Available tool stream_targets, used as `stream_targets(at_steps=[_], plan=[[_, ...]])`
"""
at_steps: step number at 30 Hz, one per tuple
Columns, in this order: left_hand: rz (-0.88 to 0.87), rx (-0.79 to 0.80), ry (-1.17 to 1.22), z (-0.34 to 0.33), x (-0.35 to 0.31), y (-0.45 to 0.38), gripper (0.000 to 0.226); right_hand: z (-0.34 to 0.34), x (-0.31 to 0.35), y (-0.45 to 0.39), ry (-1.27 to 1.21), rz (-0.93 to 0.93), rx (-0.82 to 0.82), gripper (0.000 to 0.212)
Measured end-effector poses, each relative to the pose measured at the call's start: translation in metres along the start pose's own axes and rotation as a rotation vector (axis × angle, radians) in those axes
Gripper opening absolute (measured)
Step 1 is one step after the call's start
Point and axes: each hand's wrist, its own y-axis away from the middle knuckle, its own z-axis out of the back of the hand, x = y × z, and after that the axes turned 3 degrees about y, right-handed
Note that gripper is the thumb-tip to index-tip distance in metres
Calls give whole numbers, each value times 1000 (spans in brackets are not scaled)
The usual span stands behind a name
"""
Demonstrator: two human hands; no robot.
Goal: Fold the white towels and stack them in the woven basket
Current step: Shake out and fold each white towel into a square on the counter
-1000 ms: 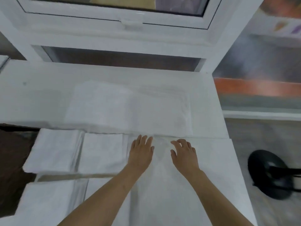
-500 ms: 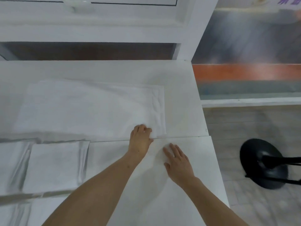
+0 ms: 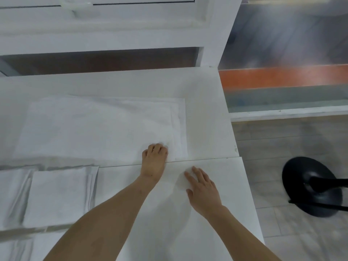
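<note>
Two hands (image 3: 153,162), three towels (image 3: 98,129), one stool base (image 3: 312,187).

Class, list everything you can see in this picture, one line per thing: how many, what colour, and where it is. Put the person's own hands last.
Spread towel: one, white, flat on the far table, near corner under the left hand.
Folded towels: at least two, white, side by side at the left edge; more may lie below, blurred.
Tables: two, white, butted together along a seam.
Window frame: one, white, behind the tables.
Stand base: one, black, round, on the floor at right.
Basket: none in view.
Left hand: fingers curled, gripping the spread towel's near right corner.
Right hand: fingers straight, resting flat on the near table.
</note>
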Motion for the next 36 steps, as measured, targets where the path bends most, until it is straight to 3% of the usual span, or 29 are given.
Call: stream_targets(at_steps=[5, 8, 11, 16, 20, 24, 29, 36], plan=[[41, -34, 103, 13, -5, 1, 13, 0, 1, -1, -21, -8, -10, 64], [-18, -90, 150, 35, -6, 7, 32, 5, 5, -3, -49, -29, 0, 64], [-47, -134, 193, 66, -3, 9, 46, 27, 20, -12, -230, -104, -46, 66], [-110, -216, 250, 126, 6, 22, 45, 81, 74, -40, -319, -9, -299, 74], [-171, -352, 376, 200, 22, 34, 32, 120, 135, -53, -318, 102, -278, 74], [-151, -420, 547, 286, 31, 45, 24, 144, 197, -41, -306, 193, -283, 63], [-39, -479, 777, 385, 34, 62, 23, 180, 260, -1, -444, 206, -349, 19], [-146, -593, 855, 500, 25, 76, 13, 229, 311, 95, -778, 430, -390, 20]])
